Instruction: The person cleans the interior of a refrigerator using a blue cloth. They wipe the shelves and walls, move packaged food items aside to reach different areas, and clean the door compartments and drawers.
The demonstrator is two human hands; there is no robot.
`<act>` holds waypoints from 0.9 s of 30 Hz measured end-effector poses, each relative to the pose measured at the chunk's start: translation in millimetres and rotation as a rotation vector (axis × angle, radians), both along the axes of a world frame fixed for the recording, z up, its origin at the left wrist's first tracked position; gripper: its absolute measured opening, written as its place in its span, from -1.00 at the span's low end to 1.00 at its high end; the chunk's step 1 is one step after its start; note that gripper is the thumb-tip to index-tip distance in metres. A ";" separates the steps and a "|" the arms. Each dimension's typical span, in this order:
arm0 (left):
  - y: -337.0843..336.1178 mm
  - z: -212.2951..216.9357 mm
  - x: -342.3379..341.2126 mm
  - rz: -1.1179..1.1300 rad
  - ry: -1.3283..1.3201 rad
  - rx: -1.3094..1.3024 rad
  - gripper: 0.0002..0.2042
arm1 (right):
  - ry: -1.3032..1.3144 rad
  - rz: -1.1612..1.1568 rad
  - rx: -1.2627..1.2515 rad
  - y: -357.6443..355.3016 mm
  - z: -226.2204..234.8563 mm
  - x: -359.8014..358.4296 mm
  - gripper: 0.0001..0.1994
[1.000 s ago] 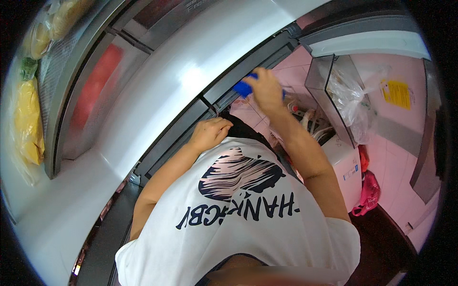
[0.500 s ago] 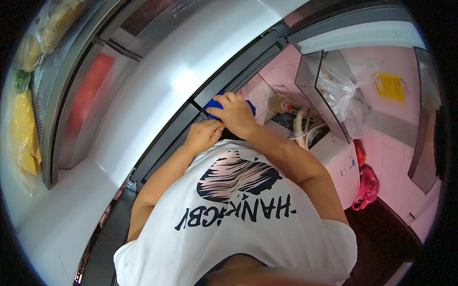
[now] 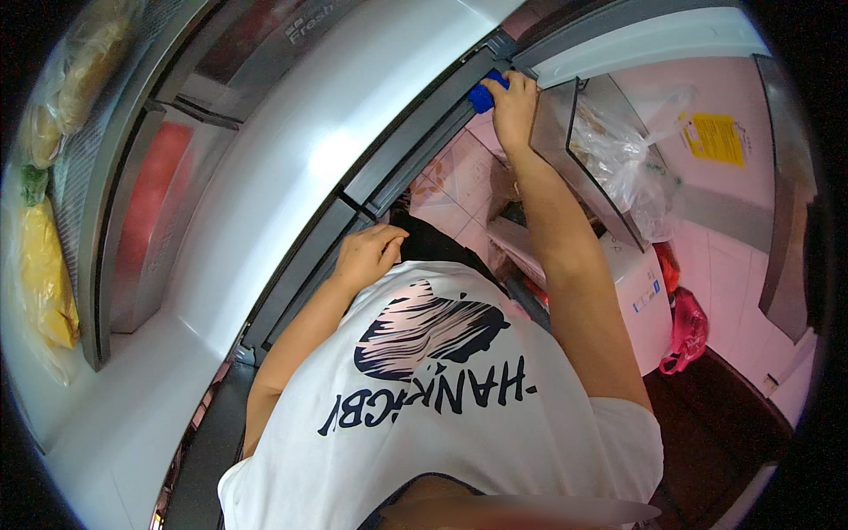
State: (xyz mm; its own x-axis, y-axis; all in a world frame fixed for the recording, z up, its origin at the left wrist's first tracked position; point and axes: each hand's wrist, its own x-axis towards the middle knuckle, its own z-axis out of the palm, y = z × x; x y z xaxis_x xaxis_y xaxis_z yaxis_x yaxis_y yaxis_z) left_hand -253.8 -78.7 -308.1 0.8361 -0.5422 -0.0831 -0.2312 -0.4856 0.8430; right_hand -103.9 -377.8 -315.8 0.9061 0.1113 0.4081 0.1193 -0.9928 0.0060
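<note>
While the right hand (image 3: 512,106) is stretched up and forward, it's closed on a small blue thing (image 3: 484,94), pressing it against the dark grey seal strip (image 3: 415,146) at the edge of the fridge door (image 3: 291,168). Can't tell what the blue thing is: cloth, sponge or scraper, mostly hidden by the fingers. It sits near the top end of the strip, touching it, just beside the corner where the white fridge frame (image 3: 636,40) starts.

Left hand (image 3: 367,256) is lower down on the same strip, fingers loosely curled, resting on the strip edge. Holds nothing that I can see; palm side is hidden.

Door is silver, wide, glare down the middle. Further left: a second door (image 3: 132,230) with a reddish panel showing through, and yellow bagged produce (image 3: 44,274) at the far left edge, a green bit above it.

Right of the arm: clear door bin (image 3: 574,150) with a crumpled plastic bag (image 3: 618,159) in it, yellow label (image 3: 717,139) on the inner wall behind. Below that a white box (image 3: 640,291) and a pink-red bag (image 3: 687,329) next to it on the dark floor. Pink tiled floor (image 3: 450,185) visible through the gap between door and body.

Person wears a white printed t-shirt (image 3: 442,415).
</note>
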 end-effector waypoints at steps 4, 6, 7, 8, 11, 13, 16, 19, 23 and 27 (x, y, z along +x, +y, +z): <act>-0.7 -3.2 -0.4 0.001 0.000 0.004 -0.84 | -0.048 -0.076 0.116 -4.8 -21.2 -1.9 -0.60; -0.8 -3.4 0.4 0.000 -0.001 0.002 -0.85 | -0.108 -0.137 0.219 -8.3 -35.6 -7.2 -0.61; -0.6 -2.6 0.7 -0.010 -0.005 0.015 -0.85 | -0.140 -0.164 0.272 -7.3 -39.6 -9.7 -0.62; -0.5 -1.6 1.2 -0.021 -0.010 0.028 -0.85 | -0.063 -0.246 0.317 -9.6 -41.5 -14.3 -0.65; 0.5 -3.1 -1.6 -0.020 -0.035 0.016 -0.86 | 0.501 -0.516 0.334 -18.3 -15.6 -47.6 -0.67; -0.1 -4.7 -1.5 -0.025 -0.042 0.008 -0.86 | 0.737 -0.600 0.315 -23.0 -2.0 -75.9 -0.64; -0.2 -4.1 -2.5 -0.054 -0.034 0.026 -0.85 | 0.591 -0.635 0.319 -26.5 -17.0 -87.4 -0.58; -3.2 1.5 3.4 -0.101 -0.014 0.058 -0.84 | 0.326 -0.656 0.340 -21.4 -35.2 -83.3 -0.55; -5.0 2.7 4.0 -0.100 -0.004 0.061 -0.83 | 0.053 -0.629 0.760 8.5 -14.5 -54.6 -0.60; -6.1 -1.0 2.0 -0.102 -0.014 0.065 -0.83 | 0.019 -0.299 0.590 20.5 -15.2 -26.8 -0.56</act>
